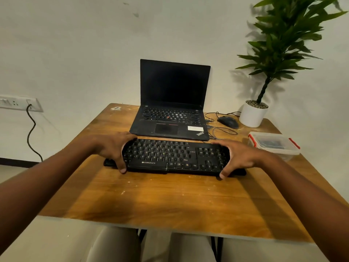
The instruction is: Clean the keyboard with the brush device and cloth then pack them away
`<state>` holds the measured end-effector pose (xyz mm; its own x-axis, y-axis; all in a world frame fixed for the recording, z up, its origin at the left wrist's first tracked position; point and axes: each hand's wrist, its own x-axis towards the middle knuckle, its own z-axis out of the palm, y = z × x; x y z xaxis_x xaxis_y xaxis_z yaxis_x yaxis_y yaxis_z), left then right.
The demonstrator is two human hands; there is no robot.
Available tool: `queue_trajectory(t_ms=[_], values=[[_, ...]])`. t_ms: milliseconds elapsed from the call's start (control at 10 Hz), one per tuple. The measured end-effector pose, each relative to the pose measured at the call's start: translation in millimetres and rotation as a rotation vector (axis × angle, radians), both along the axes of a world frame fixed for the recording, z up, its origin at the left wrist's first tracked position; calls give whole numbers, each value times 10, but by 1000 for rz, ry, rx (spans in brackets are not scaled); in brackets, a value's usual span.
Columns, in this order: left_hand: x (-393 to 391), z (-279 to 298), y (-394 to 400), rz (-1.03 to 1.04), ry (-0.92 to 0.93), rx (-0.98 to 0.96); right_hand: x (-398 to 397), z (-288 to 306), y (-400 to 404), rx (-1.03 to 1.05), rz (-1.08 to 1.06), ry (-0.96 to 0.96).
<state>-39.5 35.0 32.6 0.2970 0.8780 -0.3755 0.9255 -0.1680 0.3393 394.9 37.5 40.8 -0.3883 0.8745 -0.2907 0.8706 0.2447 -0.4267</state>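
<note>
Keyboard (pixel 173 157), black, lies across the middle of the wooden table (pixel 160 201), just in front of an open laptop (pixel 170 103) with a dark screen. The person grips it at both ends: the left hand (pixel 111 146) is clamped on the left end, the right hand (pixel 239 156) on the right end, thumbs at the near edge. To the right stands a clear plastic box (pixel 273 144) with red clips, lid closed; something dark is inside. Behind it are a mouse (pixel 228 121) and a potted plant (pixel 253 114).
</note>
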Motion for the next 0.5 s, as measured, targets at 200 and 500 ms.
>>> queue_trajectory(t_ms=[200,500], values=[[-24,-158,207,13,31,-36,-43,-143,171,-52,-19,-41],[81,-74,137,18,62,-63,-93,-102,139,-37,-52,14]])
